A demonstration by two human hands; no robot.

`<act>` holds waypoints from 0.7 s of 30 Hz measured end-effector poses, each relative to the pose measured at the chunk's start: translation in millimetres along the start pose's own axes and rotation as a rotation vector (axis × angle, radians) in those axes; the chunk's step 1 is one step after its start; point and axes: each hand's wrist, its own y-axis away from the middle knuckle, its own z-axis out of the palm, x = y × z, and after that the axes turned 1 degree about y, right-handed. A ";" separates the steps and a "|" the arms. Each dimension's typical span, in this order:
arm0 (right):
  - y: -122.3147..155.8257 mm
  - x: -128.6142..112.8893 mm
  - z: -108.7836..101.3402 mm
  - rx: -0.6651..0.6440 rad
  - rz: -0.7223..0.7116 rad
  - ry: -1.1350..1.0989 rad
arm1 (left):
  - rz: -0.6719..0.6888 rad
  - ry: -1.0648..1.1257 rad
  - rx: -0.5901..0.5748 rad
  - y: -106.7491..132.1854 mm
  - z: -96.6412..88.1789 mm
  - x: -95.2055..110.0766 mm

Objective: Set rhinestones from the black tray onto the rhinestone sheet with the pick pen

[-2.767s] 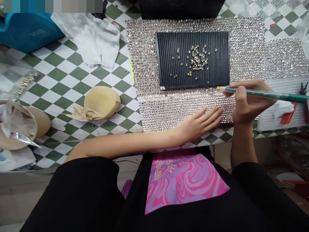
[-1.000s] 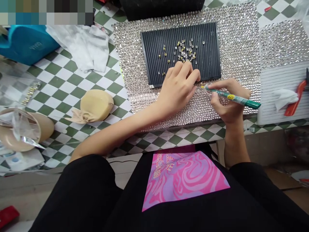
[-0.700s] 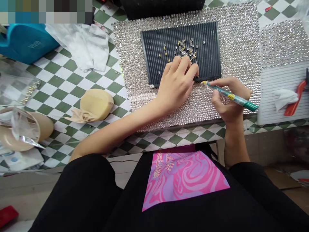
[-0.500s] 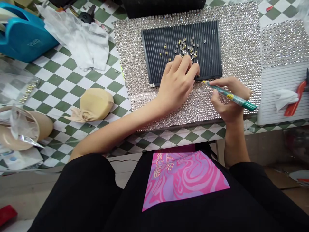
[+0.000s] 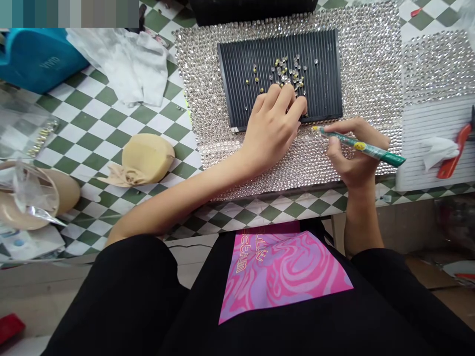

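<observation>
A black ribbed tray [image 5: 326, 64] lies on a sheet covered in rhinestones [image 5: 371, 59]. Several loose rhinestones [image 5: 287, 71] are scattered in the tray's middle. My left hand [image 5: 274, 126] rests on the tray's near edge, fingers curled together, their tips touching the tray just below the loose stones; whether they pinch a stone is hidden. My right hand [image 5: 354, 153] grips a green pen-like tool [image 5: 359, 147], its yellow tip touching the rhinestone sheet just below the tray's near right corner.
On the green-and-white checkered table: a tan rounded pad [image 5: 146, 159], crumpled white plastic [image 5: 122, 62], a blue box [image 5: 40, 57], a clear bag of stones [image 5: 31, 136] at left. A white ribbed tray [image 5: 430, 128] with red pliers [image 5: 454, 153] stands at right. The table edge is near my lap.
My left hand moved from lying flat on the sheet up onto the tray's near edge and curled its fingers. My right hand with the tool shifted slightly left and stays there.
</observation>
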 end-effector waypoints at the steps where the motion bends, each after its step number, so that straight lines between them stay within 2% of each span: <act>1: 0.3 0.3 -0.1 -0.005 0.011 0.012 | -0.005 0.003 0.001 0.0 0.4 -0.2; 9: 1.7 -0.1 -0.3 0.010 0.047 -0.012 | 0.006 0.046 0.020 0.1 3.0 -2.2; 16: 5.0 0.0 -2.3 0.007 0.053 0.016 | -0.047 0.005 -0.052 -1.4 0.2 0.7; 21: 3.9 2.8 0.9 0.052 0.029 0.020 | -0.004 0.039 0.004 -0.2 3.0 -1.4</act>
